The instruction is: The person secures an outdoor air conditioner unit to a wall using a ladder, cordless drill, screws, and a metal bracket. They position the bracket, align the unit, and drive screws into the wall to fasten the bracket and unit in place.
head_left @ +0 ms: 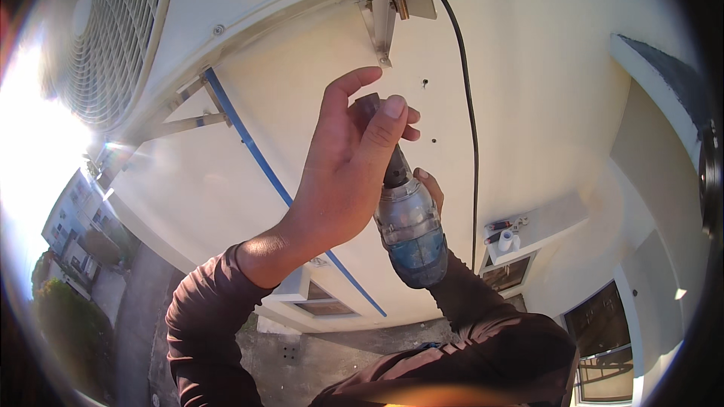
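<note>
A cordless power driver (411, 237) with a blue and grey body points up toward the wall. My right hand (430, 187) grips it from behind; only a few fingertips show beside the housing and the rest is hidden. On the driver's nose is a dark socket (396, 169). My left hand (351, 136) is curled around the upper part of this dark piece, thumb in front and index finger bent over its tip (367, 103). Just above the left fingers, a metal bracket (381, 26) is fixed to the cream wall under the outdoor air-conditioner unit (249, 0).
A black cable (466, 83) hangs down the wall, right of two small dark holes (424, 83). A blue strip (256, 158) slants down at the left. A ledge (543, 230) at lower right bears a white roll (506, 240) and small tools. The ground lies far below.
</note>
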The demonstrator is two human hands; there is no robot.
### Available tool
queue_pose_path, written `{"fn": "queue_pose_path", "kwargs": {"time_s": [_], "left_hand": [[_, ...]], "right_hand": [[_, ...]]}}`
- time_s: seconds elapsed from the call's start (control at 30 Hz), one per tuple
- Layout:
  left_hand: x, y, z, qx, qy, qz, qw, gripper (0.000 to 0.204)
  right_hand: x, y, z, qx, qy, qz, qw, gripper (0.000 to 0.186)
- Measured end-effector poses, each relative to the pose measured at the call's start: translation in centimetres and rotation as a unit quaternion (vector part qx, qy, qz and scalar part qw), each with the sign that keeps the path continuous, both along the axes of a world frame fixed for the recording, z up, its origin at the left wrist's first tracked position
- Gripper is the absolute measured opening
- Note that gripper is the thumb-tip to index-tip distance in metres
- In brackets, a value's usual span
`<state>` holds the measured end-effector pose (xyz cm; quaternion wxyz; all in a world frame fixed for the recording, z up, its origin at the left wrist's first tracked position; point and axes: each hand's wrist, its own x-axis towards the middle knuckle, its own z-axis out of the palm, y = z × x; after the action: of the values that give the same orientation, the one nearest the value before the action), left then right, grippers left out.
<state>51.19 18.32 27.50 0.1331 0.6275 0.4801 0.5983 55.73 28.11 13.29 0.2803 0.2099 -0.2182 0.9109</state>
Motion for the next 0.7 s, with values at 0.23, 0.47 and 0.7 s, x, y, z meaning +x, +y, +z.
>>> {"fn": "queue_pose_path", "kwargs": {"time_s": [0.23, 0.47, 0.7], "left_hand": [[-1.0, -2.9, -7.4, -0.018, -0.227, -0.07, 0.971, 0.031], [-4.7, -7.6, -13.8, 0.014, -0.459, 0.007, 0.888, 0.016], [-8.0, -11.5, -20.7, 0.121, -0.58, 0.065, 0.803, 0.018]], "right_hand": [[-1.6, -2.0, -5.3, 0.102, -0.109, -0.056, 0.987, 0.051], [-3.2, -4.9, -6.9, 0.177, -0.189, 0.049, 0.965, 0.069], [-5.1, -7.3, -10.8, 0.61, -0.096, -0.195, 0.762, 0.075]]}}
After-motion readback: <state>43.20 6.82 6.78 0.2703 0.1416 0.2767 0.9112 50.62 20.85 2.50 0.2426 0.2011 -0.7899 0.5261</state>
